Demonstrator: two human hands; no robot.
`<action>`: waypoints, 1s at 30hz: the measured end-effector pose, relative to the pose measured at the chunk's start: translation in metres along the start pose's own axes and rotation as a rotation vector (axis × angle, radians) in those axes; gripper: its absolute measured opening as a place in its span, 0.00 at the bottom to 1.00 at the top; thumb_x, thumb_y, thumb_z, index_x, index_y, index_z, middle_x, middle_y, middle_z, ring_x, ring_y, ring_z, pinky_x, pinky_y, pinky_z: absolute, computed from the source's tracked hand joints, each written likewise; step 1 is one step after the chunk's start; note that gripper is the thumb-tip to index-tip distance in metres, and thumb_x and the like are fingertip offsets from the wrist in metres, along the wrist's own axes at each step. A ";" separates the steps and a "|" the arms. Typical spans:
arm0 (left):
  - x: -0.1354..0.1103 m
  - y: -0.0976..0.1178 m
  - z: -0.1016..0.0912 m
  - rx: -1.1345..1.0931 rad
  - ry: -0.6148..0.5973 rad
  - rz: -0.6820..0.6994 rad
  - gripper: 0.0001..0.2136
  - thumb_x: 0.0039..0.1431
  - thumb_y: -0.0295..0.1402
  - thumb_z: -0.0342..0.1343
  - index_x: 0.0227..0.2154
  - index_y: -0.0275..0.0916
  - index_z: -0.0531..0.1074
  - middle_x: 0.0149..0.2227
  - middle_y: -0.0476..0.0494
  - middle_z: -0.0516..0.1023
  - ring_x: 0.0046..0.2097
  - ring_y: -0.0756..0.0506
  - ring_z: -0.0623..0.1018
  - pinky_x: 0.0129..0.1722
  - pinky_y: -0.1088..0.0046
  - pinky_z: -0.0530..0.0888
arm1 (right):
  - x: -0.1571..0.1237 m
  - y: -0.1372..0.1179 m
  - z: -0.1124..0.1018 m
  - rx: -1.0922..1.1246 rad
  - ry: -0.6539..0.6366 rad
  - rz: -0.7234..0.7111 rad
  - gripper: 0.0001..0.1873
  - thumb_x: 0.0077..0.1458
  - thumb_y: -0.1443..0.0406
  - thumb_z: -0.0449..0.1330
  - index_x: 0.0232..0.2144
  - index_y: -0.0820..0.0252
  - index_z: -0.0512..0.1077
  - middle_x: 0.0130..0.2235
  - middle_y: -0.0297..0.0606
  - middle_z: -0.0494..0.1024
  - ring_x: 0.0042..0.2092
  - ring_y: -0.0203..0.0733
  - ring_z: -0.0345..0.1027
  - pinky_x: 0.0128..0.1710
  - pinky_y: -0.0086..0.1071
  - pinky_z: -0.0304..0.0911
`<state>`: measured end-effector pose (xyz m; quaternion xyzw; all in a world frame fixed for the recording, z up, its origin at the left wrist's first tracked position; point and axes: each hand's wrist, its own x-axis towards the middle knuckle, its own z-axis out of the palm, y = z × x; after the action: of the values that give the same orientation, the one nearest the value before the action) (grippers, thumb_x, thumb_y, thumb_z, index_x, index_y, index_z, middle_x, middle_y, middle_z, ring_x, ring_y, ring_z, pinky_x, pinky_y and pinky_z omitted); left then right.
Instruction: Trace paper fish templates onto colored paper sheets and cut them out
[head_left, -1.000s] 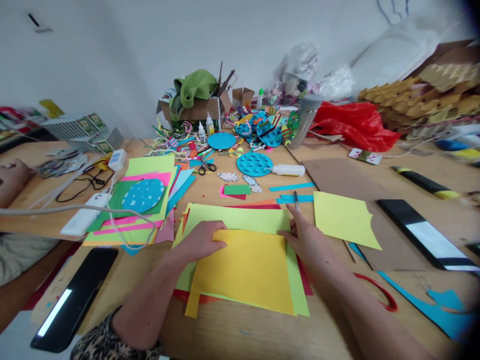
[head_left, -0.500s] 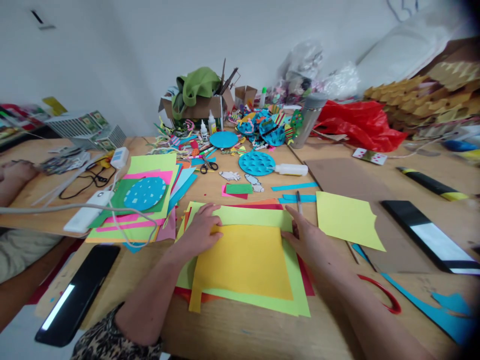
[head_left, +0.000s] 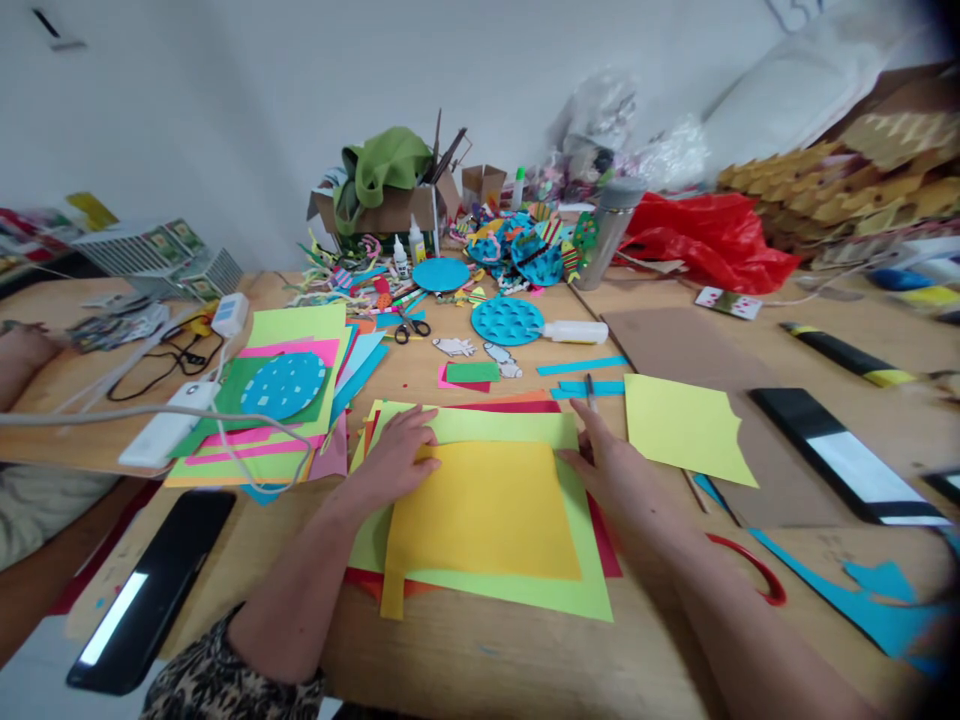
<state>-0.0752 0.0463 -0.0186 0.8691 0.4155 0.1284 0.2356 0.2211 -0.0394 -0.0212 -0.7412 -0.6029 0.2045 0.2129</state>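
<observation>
A yellow-orange sheet of paper (head_left: 484, 510) lies on top of a lime-green sheet (head_left: 517, 590) and red sheets near the table's front edge. My left hand (head_left: 394, 455) rests flat on the top left corner of the yellow-orange sheet, fingers stretched out. My right hand (head_left: 604, 460) lies at the sheet's top right corner, fingers extended along its edge. A pen (head_left: 589, 390) lies just beyond my right fingertips.
A loose yellow sheet (head_left: 686, 425) lies to the right on brown cardboard (head_left: 675, 340). A stack of coloured paper with a blue disc (head_left: 285, 385) sits left. Scissors (head_left: 411, 325), a glue bottle (head_left: 574, 331), blue discs and scraps fill the back. Another person's arm (head_left: 22, 355) is at far left.
The yellow-orange sheet has slid up and away from me over the green sheet. My left hand moved forward to its top left corner and flattened; my right hand stayed by the right corner.
</observation>
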 end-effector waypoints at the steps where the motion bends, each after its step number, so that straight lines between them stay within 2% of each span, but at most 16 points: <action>1: 0.000 0.001 0.000 -0.003 -0.001 0.001 0.05 0.49 0.27 0.57 0.30 0.40 0.69 0.60 0.37 0.66 0.65 0.37 0.59 0.62 0.51 0.58 | 0.000 0.000 0.000 -0.005 -0.002 -0.008 0.36 0.55 0.62 0.53 0.65 0.59 0.51 0.29 0.38 0.76 0.30 0.47 0.70 0.28 0.33 0.59; 5: 0.000 0.003 -0.002 -0.015 0.004 -0.006 0.04 0.49 0.26 0.57 0.29 0.40 0.69 0.58 0.38 0.69 0.64 0.36 0.59 0.61 0.51 0.59 | 0.001 -0.001 -0.001 -0.026 -0.008 -0.029 0.34 0.55 0.63 0.53 0.64 0.57 0.54 0.35 0.40 0.77 0.33 0.47 0.72 0.29 0.33 0.60; 11: 0.000 0.003 -0.002 -0.027 0.022 0.022 0.04 0.51 0.26 0.55 0.29 0.40 0.69 0.56 0.38 0.71 0.64 0.37 0.60 0.61 0.52 0.60 | 0.000 -0.002 -0.002 -0.054 -0.019 -0.018 0.32 0.55 0.63 0.54 0.62 0.55 0.56 0.33 0.39 0.76 0.34 0.48 0.72 0.32 0.34 0.61; 14: 0.000 0.003 -0.001 -0.014 0.016 0.035 0.04 0.50 0.25 0.55 0.29 0.40 0.68 0.57 0.38 0.71 0.64 0.37 0.61 0.61 0.53 0.60 | 0.002 0.003 0.002 -0.076 0.050 -0.033 0.31 0.56 0.60 0.54 0.62 0.56 0.57 0.40 0.43 0.74 0.36 0.48 0.71 0.35 0.36 0.64; 16: 0.000 0.004 -0.001 0.000 0.009 0.039 0.05 0.49 0.24 0.54 0.29 0.40 0.68 0.57 0.38 0.70 0.63 0.37 0.62 0.61 0.53 0.61 | 0.006 0.005 0.006 -0.098 0.138 -0.078 0.30 0.57 0.57 0.54 0.61 0.58 0.59 0.45 0.47 0.72 0.41 0.50 0.70 0.40 0.40 0.65; 18: 0.000 0.005 -0.001 0.013 0.000 0.041 0.05 0.49 0.24 0.54 0.29 0.40 0.69 0.57 0.38 0.71 0.63 0.37 0.62 0.61 0.53 0.61 | 0.010 0.006 0.009 -0.135 0.207 -0.141 0.30 0.57 0.56 0.55 0.59 0.61 0.61 0.47 0.50 0.70 0.47 0.55 0.66 0.47 0.44 0.63; 21: 0.000 0.007 -0.002 0.021 -0.009 0.043 0.05 0.50 0.24 0.53 0.29 0.40 0.69 0.56 0.38 0.71 0.63 0.37 0.62 0.61 0.52 0.61 | 0.017 0.002 0.014 -0.209 0.232 -0.217 0.29 0.58 0.57 0.54 0.59 0.64 0.62 0.51 0.52 0.70 0.52 0.58 0.62 0.51 0.48 0.59; 26: -0.001 0.008 -0.003 0.036 -0.009 0.059 0.06 0.49 0.22 0.52 0.29 0.40 0.68 0.56 0.39 0.71 0.63 0.37 0.62 0.60 0.52 0.62 | 0.027 -0.009 0.016 -0.317 0.133 -0.312 0.32 0.58 0.59 0.55 0.62 0.66 0.57 0.59 0.51 0.66 0.58 0.59 0.55 0.56 0.49 0.54; 30: -0.002 0.009 -0.002 0.070 -0.014 0.078 0.07 0.51 0.21 0.52 0.29 0.39 0.69 0.56 0.40 0.71 0.63 0.38 0.62 0.61 0.52 0.62 | 0.041 -0.021 0.008 -0.400 -0.042 -0.247 0.36 0.54 0.59 0.59 0.63 0.60 0.57 0.56 0.49 0.69 0.57 0.60 0.57 0.55 0.52 0.53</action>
<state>-0.0716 0.0410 -0.0122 0.8932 0.3838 0.1170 0.2028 0.2075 0.0054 -0.0177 -0.6850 -0.7216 0.0688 0.0729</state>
